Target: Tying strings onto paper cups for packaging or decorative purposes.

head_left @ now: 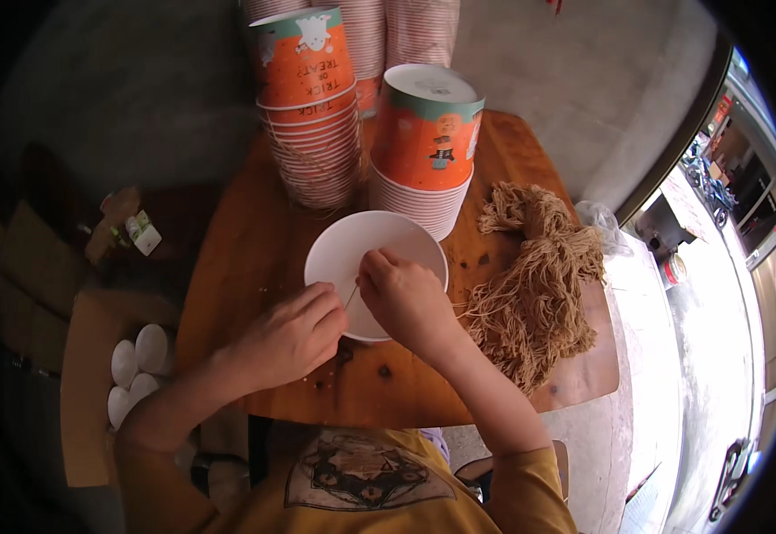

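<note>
A white-lined paper bucket (326, 245) stands on the wooden table in front of me, its open mouth facing up. My left hand (299, 331) is closed at the bucket's near left rim, fingertips pinched together. Over the bucket's mouth, my right hand (403, 298) is also closed in a pinch. A thin pale cord (351, 295) runs between the two sets of fingertips; its ends are hidden. To the right lies a loose heap of tan twisted cords (539, 294), close to my right forearm.
Behind the bucket rise nested stacks of orange printed paper buckets (312, 165), one topped by an upside-down bucket (428, 133). More wrapped stacks (422, 31) stand at the wall. A cardboard box (85, 392) with white round items sits at left, below the wooden table (228, 267).
</note>
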Available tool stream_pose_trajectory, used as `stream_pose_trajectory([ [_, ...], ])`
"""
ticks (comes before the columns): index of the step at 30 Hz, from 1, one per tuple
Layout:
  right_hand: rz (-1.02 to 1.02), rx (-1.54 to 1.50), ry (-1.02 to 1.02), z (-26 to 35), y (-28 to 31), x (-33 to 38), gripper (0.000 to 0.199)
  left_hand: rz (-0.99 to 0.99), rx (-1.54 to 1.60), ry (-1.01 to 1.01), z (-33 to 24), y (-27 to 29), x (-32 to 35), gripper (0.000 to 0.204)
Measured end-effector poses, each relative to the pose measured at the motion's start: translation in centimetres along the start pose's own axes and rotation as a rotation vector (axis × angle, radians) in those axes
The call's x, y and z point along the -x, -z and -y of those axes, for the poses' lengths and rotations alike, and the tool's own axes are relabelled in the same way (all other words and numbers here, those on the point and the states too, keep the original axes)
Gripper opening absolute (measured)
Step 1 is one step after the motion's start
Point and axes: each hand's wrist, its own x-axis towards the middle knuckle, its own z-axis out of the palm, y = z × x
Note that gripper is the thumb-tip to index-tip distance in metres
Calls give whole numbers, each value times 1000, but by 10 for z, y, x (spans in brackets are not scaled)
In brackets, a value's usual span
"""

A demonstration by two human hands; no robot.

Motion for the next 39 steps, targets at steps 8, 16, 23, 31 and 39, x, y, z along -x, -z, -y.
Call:
stream_pose_trajectory([
  [8, -7, -673, -66, -18, 34, 0, 14, 72, -405, -331, 43, 20, -4, 12],
  [16, -184, -1493, -604, -74, 78, 48, 10, 9, -452, -211, 100, 28, 5, 21],
  [23, -217, -1790, -665, 4, 77, 35, 10, -254, 583, 221, -4, 10, -24, 31],
  [31, -219, -1728, -444, 40, 77, 30, 14, 55, 1357, 712, -76, 2, -47, 20],
  [39, -280, -1604, -637, -6, 48, 87, 14, 120, 992, 535, -92, -21, 2, 9],
])
